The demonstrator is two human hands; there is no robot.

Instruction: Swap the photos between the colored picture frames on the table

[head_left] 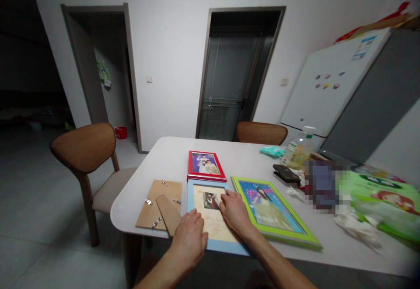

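In the head view, the blue frame (226, 246) is seen at the lower centre, laid on the pale surface (170, 158) and touched from both sides at once! Its lower left border is covered by the left hand (189, 238), fingers loosely bent; whether the edge is pinched or merely leaned on cannot be told. Over on the right, the printed card (216, 230) is reached by the right hand (236, 214), fingertips bunched beside the small photo; whether anything is gripped there cannot be told either. The long axis is pointed up the picture, away from the wrists, so the frame is bracketed between the hands, the right one placed higher and farther in. Just left, by the left hand, a brown backing board (147, 214) is laid; beyond the top end a red frame (205, 177) is set, and the right side is flanked by a green frame (292, 238).
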